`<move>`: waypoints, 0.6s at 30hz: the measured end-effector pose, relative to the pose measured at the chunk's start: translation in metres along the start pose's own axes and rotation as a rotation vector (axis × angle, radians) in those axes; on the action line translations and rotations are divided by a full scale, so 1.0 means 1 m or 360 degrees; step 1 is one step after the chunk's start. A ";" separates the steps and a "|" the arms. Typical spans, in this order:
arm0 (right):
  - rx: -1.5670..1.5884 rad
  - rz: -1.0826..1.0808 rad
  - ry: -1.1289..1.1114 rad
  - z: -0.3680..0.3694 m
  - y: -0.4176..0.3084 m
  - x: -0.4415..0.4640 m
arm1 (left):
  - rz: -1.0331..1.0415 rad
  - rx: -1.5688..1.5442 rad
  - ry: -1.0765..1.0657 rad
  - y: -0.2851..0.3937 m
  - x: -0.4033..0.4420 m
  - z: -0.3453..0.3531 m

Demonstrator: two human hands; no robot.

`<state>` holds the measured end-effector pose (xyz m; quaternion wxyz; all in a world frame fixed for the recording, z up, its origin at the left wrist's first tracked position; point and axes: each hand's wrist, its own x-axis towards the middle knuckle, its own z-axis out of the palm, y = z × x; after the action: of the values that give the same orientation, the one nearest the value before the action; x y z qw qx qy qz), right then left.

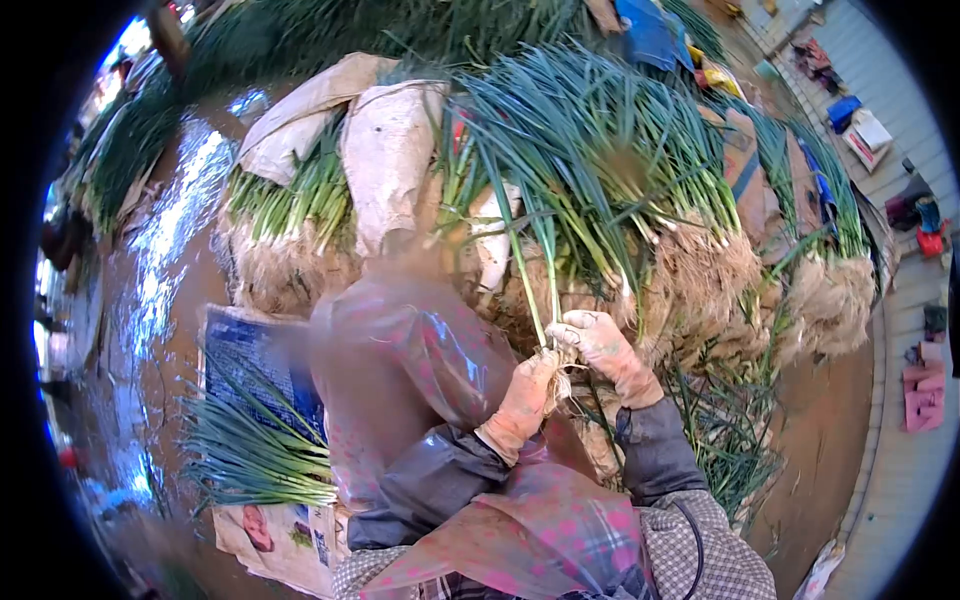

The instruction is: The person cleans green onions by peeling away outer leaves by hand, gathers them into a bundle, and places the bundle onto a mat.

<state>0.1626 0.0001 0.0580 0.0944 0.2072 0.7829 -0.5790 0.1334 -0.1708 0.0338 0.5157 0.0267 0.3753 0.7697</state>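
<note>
Both my hands wear dirty, pale orange gloves and meet above my lap. My left hand (525, 397) is closed round the lower ends of green onions (534, 290), near their roots. Close against it on the right, my right hand (605, 350) pinches the white stem of an onion. Stringy roots (565, 382) hang between the two hands. The long green leaves rise from the hands toward the large pile. How many onions are held, I cannot tell exactly.
A large pile of rooted onions (600, 150) lies ahead, beside pale sacks (390, 150). Trimmed onions (265, 450) rest on a sack at the left. Loose leaves (730, 430) litter the ground at the right. Wet brown ground (165, 320) shows at the far left.
</note>
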 end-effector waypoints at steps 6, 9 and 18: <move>-0.1457 -0.0763 0.0736 0.037 0.008 -0.033 | 0.0121 -0.0048 0.0410 -0.012 0.009 0.004; -0.0893 -0.0803 0.0658 0.022 0.005 -0.051 | 0.0150 0.0066 0.0380 -0.016 0.010 -0.002; 0.0770 0.0125 0.0120 0.032 0.000 -0.010 | 0.0172 0.0230 0.0315 -0.011 0.009 0.004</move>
<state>0.1682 -0.0319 0.0519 0.0351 0.2755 0.6158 -0.7374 0.1395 -0.1588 0.0270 0.4308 0.0080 0.4770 0.7661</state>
